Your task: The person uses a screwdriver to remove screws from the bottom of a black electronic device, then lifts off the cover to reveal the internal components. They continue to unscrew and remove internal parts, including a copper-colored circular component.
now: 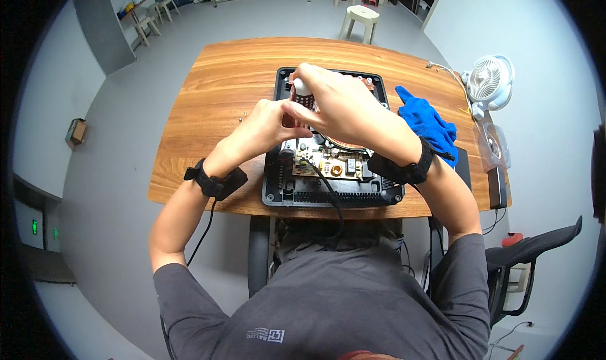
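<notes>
An opened induction cooker (271,192) lies on the table in front of me, its black housing holding a circuit board (322,164) and a copper coil (344,145) partly hidden under my right arm. My right hand (338,101) is wrapped round the handle of a screwdriver (304,95), which has a white end and a dark, dotted, reddish grip. It stands roughly upright over the housing's left side. Lower on the same tool, the fingers of my left hand (268,123) close round it. Where its tip touches is hard to make out.
Small screws (242,117) lie on the wooden table (221,76) to the left. A blue cloth (426,123) is bunched right of the cooker. Farther right are a white fan (489,82), a clear plastic container (493,146) and a black box (497,187). Cables hang from both wristbands.
</notes>
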Demonstrator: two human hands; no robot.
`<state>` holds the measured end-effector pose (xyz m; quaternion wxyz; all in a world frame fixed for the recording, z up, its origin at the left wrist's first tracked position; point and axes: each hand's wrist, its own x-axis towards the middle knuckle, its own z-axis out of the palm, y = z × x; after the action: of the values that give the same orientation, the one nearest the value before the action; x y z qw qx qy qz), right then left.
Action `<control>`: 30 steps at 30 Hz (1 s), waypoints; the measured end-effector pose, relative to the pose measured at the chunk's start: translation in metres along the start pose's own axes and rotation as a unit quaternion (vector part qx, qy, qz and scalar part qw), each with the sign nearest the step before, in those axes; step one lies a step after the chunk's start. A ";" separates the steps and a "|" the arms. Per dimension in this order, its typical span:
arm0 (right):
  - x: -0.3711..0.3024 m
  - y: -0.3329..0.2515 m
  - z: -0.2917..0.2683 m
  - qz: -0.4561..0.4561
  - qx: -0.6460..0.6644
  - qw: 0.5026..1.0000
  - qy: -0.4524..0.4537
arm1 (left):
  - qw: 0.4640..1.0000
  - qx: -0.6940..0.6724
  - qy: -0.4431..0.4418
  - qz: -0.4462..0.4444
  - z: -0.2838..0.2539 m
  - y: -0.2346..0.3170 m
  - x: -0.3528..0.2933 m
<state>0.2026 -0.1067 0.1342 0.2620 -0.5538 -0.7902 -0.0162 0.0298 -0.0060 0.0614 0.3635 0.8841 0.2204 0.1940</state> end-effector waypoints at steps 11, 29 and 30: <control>0.026 0.003 0.006 -0.009 -0.054 0.998 -0.016 | 0.999 0.005 -0.024 -0.040 -0.016 0.014 0.004; 0.024 -0.008 0.001 -0.026 -0.081 0.996 -0.015 | 0.998 -0.025 0.063 -0.015 -0.010 0.026 0.004; 0.024 -0.006 0.001 -0.028 -0.075 0.997 -0.014 | 0.997 -0.032 0.065 -0.024 -0.010 0.027 0.004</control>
<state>0.1908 -0.0878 0.1454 0.2085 -0.5497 -0.8054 -0.0750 0.0346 -0.0157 0.0886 0.3813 0.8518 0.2582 0.2496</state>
